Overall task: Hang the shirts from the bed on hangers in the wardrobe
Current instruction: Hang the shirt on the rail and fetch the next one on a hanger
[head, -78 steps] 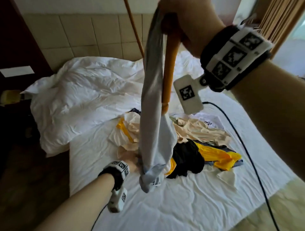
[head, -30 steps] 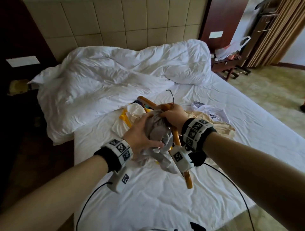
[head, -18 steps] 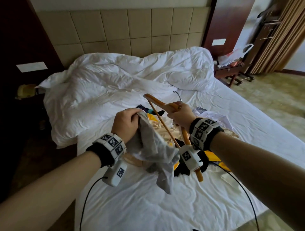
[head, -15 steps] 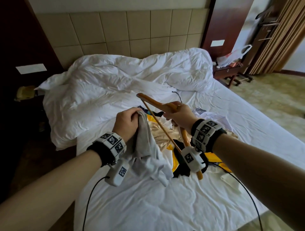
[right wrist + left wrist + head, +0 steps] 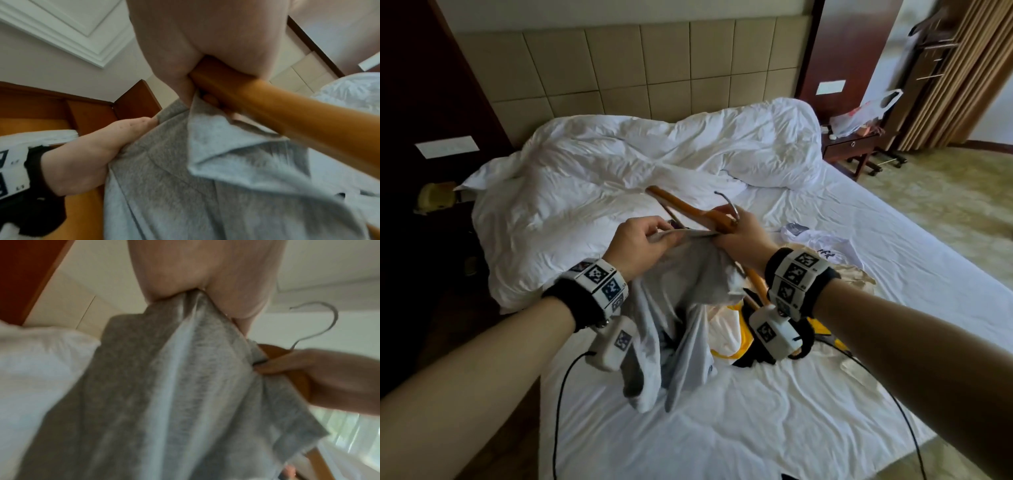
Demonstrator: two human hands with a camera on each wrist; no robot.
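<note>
1. Hanging between both hands above the bed [image 5: 774, 428], the grey shirt [image 5: 688, 291] is stretched at its top edge and droops down until its lower folds rest on the white sheet.
2. The left hand [image 5: 640, 245] pinches the shirt's top edge between thumb and curled fingers; the left wrist view shows the cloth bunched into that grasp [image 5: 193, 296].
3. The right hand [image 5: 743, 240] clasps the wooden hanger [image 5: 688, 209] near its middle, and its fingers also catch the other end of the shirt's edge against the wood, as the right wrist view shows [image 5: 207, 99].
4. The hanger lies tilted: one arm points up and away towards the duvet [image 5: 619, 164], the other runs down behind the right wrist, and its metal hook [image 5: 729, 204] curls up just above the right hand.
5. Just behind the shirt, a pile of other clothes [image 5: 736, 329] lies on the sheet, with yellow, black and cream pieces showing, and a white garment [image 5: 822, 245] lies further right.
6. The crumpled white duvet is heaped at the head of the bed against the padded headboard [image 5: 654, 68].
7. A bedside table [image 5: 852, 147] with a plastic bag [image 5: 866, 113] on it stands at the far right.
</note>
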